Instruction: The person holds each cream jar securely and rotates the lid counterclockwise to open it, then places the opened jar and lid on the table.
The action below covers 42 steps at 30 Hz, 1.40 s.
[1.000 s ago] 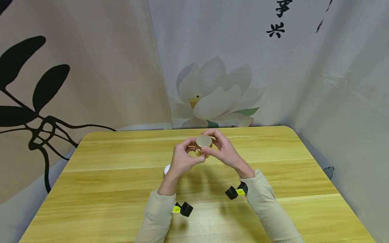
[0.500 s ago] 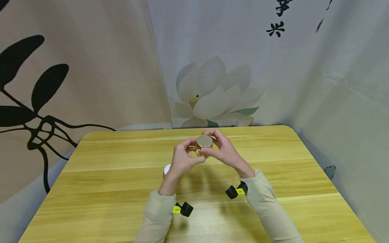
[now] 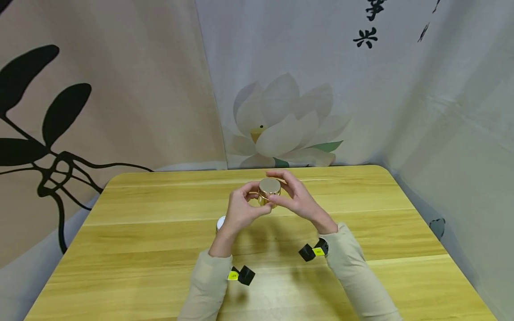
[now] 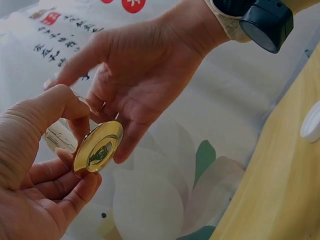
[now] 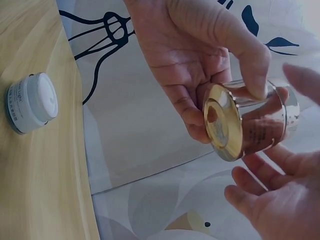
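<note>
A shiny gold cream jar point(image 3: 269, 188) with a flat lid is held above the far part of the table. My left hand point(image 3: 242, 208) grips its lower body, thumb in front and fingers curled at the back. From the other side my right hand point(image 3: 296, 199) holds the jar near the lid between thumb and fingers. The jar's polished gold base point(image 5: 225, 122) shows in the right wrist view, with the left thumb pressed along the side wall. In that view the right thumb point(image 5: 302, 80) is blurred beside the lid end.
A small jar with a white lid point(image 5: 32, 104) stands on the wooden table point(image 3: 160, 249); in the head view my left wrist partly hides it. Behind the table's far edge hangs a printed curtain point(image 3: 289, 116). Each wrist carries a black camera point(image 3: 246, 275).
Both hands and the gold jar keep almost the same place. The right hand has shifted very slightly to the right.
</note>
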Each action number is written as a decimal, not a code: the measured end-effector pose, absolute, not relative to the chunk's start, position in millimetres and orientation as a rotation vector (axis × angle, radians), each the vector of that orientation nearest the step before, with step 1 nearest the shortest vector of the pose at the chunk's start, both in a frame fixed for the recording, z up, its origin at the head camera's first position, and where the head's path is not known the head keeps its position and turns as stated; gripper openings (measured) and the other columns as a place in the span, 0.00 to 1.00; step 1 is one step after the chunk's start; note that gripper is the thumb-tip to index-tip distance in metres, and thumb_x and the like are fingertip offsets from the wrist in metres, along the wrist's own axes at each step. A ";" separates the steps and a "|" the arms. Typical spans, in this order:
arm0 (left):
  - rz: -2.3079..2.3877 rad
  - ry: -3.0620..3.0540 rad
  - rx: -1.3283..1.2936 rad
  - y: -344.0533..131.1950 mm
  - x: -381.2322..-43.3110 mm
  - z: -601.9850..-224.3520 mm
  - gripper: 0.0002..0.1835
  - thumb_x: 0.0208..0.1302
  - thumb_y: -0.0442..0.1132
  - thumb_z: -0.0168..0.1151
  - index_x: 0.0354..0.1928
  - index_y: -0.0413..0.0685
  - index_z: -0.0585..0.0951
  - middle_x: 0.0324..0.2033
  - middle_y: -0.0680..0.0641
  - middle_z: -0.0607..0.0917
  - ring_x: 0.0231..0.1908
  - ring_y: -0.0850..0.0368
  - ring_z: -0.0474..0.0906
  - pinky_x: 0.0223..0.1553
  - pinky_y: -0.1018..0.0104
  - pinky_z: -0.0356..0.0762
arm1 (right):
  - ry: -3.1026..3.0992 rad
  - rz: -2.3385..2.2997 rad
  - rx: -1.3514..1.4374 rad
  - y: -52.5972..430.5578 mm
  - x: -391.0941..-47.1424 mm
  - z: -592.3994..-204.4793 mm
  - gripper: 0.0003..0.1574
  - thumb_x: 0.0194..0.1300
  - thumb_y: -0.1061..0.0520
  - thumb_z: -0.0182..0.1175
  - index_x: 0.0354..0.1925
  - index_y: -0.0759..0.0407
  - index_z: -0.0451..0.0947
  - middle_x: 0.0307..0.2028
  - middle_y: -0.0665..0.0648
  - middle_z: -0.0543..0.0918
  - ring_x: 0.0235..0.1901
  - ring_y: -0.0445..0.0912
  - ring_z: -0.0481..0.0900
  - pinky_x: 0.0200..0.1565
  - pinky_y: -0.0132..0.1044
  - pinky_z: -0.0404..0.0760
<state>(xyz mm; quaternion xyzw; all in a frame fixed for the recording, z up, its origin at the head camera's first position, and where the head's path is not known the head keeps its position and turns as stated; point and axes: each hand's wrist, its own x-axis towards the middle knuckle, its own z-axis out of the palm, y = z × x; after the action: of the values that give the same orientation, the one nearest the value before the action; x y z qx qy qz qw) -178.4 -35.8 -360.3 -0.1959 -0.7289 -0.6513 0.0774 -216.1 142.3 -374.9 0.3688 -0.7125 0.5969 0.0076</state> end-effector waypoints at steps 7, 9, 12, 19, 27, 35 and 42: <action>-1.953 -2.173 -0.597 -35.9 -179.3 -361.3 0.20 0.43 0.20 0.66 0.43 0.23 0.78 0.39 0.31 0.81 0.39 0.45 0.76 0.46 0.46 0.75 | -2.240 1.867 1.064 140.5 -215.7 -374.4 0.23 0.58 0.67 0.63 0.52 0.68 0.70 0.55 0.64 0.69 0.56 0.49 0.66 0.63 0.43 0.62; -1.951 -2.171 -0.599 -36.2 -179.6 -361.9 0.20 0.43 0.20 0.66 0.43 0.24 0.78 0.38 0.32 0.81 0.39 0.47 0.75 0.46 0.45 0.75 | -2.236 1.856 1.065 140.1 -215.8 -375.1 0.23 0.58 0.69 0.62 0.53 0.68 0.70 0.55 0.64 0.69 0.56 0.49 0.67 0.63 0.42 0.64; -1.950 -2.173 -0.600 -37.0 -179.7 -362.7 0.20 0.43 0.20 0.66 0.43 0.24 0.78 0.37 0.32 0.81 0.39 0.48 0.75 0.46 0.44 0.75 | -2.230 1.853 1.065 139.4 -215.3 -375.5 0.24 0.58 0.70 0.61 0.54 0.69 0.70 0.55 0.63 0.70 0.55 0.49 0.67 0.62 0.40 0.65; -1.967 -2.197 -0.598 -39.3 -178.9 -364.1 0.21 0.45 0.21 0.66 0.46 0.24 0.77 0.40 0.30 0.80 0.42 0.37 0.75 0.48 0.40 0.72 | -2.162 1.948 1.061 139.5 -213.4 -372.4 0.26 0.61 0.65 0.60 0.57 0.71 0.67 0.54 0.64 0.71 0.55 0.48 0.69 0.61 0.39 0.66; -1.954 -2.245 -0.521 -43.3 -179.3 -368.6 0.23 0.44 0.22 0.68 0.47 0.26 0.77 0.40 0.35 0.81 0.40 0.47 0.75 0.46 0.53 0.76 | -2.058 1.969 0.963 147.0 -212.7 -375.0 0.29 0.55 0.72 0.62 0.55 0.76 0.66 0.49 0.61 0.74 0.48 0.43 0.73 0.52 0.32 0.73; -1.965 -2.268 -0.407 -50.4 -191.6 -393.9 0.25 0.43 0.24 0.71 0.48 0.31 0.78 0.41 0.38 0.81 0.40 0.50 0.74 0.44 0.63 0.74 | -1.961 1.949 0.904 161.8 -210.4 -383.5 0.29 0.48 0.79 0.60 0.51 0.80 0.66 0.44 0.52 0.75 0.44 0.42 0.75 0.47 0.29 0.75; -1.946 -2.224 -0.429 -54.5 -198.6 -408.0 0.25 0.41 0.25 0.72 0.47 0.32 0.79 0.39 0.40 0.81 0.38 0.53 0.75 0.41 0.70 0.75 | -1.964 1.955 0.857 177.1 -207.7 -392.6 0.29 0.48 0.80 0.59 0.51 0.80 0.66 0.47 0.53 0.76 0.46 0.42 0.74 0.49 0.29 0.74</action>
<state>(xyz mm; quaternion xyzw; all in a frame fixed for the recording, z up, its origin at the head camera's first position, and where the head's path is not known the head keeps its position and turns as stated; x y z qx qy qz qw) -198.6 -54.5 -408.0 -0.1431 -0.7425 -0.6498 0.0774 -207.7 177.1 -392.6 0.2933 -0.6722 0.6691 0.1199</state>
